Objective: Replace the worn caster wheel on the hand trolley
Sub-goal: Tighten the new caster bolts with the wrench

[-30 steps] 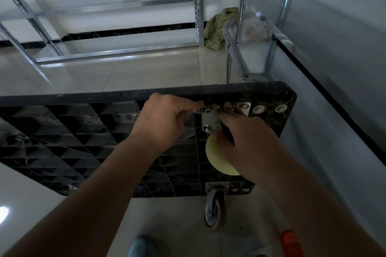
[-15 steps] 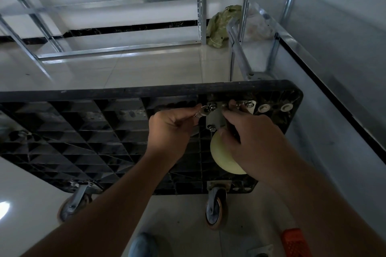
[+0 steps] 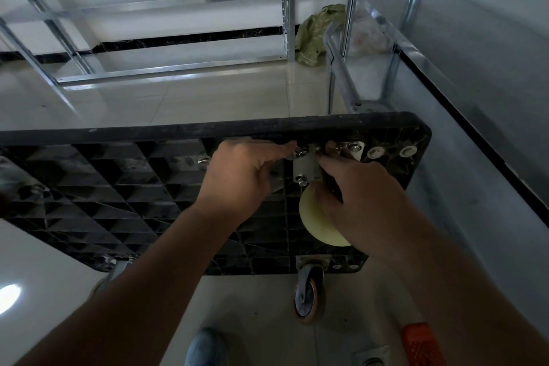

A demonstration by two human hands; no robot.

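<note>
Item: cream caster wheel (image 3: 319, 223), seated under my right hand (image 3: 365, 199), whose fingers curl round its bracket. Left hand (image 3: 240, 175) pinches a plate bolt (image 3: 298, 153) at its fingertips. Fastening, I judge, remains unfinished.

I count one trolley deck (image 3: 118, 187), one cream caster wheel (image 3: 315, 223), one orange-rimmed caster (image 3: 309, 294), two washers (image 3: 375, 153).

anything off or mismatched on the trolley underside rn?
Yes: the pale yellow caster wheel under the right hand doesn't match the grey caster with the orange tread at the near edge of the black ribbed plastic deck. Left hand pinches a bolt at its plate.
</note>
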